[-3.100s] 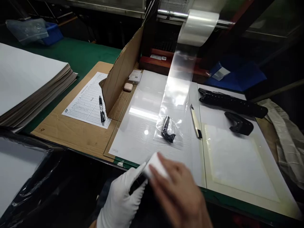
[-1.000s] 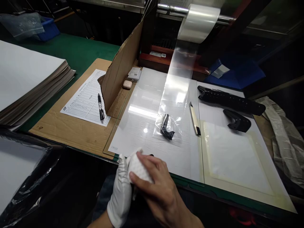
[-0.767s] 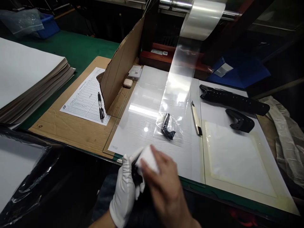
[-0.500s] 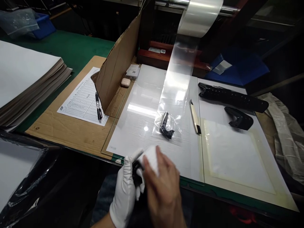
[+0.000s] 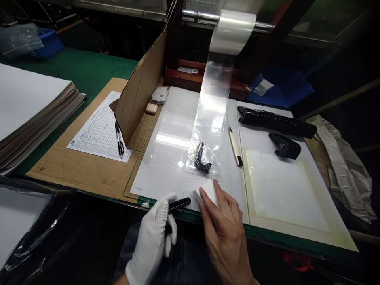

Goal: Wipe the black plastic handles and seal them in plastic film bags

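Observation:
My left hand (image 5: 152, 233), in a white glove, is closed around a glossy black plastic part (image 5: 179, 203); one rounded end sticks out to the right, the rest is hidden by the fingers. My bare right hand (image 5: 225, 225) pinches a folded white cloth (image 5: 209, 190) just right of that part, apart from it. Beyond the hands, a bent black part (image 5: 202, 161) lies inside clear plastic film (image 5: 212, 95) that runs down from a roll (image 5: 234, 31). To its right lies a cream-handled utility knife (image 5: 235, 146).
Black molded parts (image 5: 276, 122) and a smaller curved one (image 5: 285, 145) lie on the right side of the table. At left stand a cardboard divider (image 5: 142, 87), a printed form (image 5: 96, 128) with a pen (image 5: 119, 140), and a paper stack (image 5: 32, 103).
My right hand with the cloth has moved right, away from the black part in my left hand. The part's rounded end now shows. The camera view has shifted slightly.

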A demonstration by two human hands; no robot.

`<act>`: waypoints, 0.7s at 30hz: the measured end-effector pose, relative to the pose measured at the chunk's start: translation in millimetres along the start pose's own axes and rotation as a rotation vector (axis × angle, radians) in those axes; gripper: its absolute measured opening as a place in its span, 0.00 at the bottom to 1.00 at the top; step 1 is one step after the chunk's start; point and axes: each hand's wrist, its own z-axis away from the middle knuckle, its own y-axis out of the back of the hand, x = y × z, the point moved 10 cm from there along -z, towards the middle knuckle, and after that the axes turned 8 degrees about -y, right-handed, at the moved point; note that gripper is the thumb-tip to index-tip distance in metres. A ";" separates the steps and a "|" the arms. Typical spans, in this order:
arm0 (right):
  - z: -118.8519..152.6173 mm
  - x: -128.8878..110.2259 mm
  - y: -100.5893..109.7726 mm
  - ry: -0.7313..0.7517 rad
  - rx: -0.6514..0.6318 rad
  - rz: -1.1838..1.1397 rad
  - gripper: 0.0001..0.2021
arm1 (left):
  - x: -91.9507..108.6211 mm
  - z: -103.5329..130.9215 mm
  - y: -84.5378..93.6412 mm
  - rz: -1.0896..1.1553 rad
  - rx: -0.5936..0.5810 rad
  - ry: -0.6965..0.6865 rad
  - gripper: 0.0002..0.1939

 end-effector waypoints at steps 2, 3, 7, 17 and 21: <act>-4.7 16.8 -2.0 -0.183 -0.205 -0.231 0.20 | 10.1 0.1 0.9 -0.003 -0.104 0.003 0.36; -3.6 20.8 -8.0 -0.280 -0.347 -0.358 0.20 | 15.1 1.1 0.0 -0.005 -0.171 0.013 0.37; 13.7 -1.0 -29.8 -0.471 -0.846 -0.754 0.21 | 24.3 12.0 -8.6 -0.026 -0.417 0.112 0.37; 19.0 1.8 -32.8 -0.497 -0.821 -0.736 0.22 | 34.9 6.2 1.2 -0.014 -0.201 0.049 0.31; 14.1 -2.6 -27.1 -0.481 -0.854 -0.769 0.21 | 37.1 6.1 0.5 -0.019 -0.194 0.041 0.30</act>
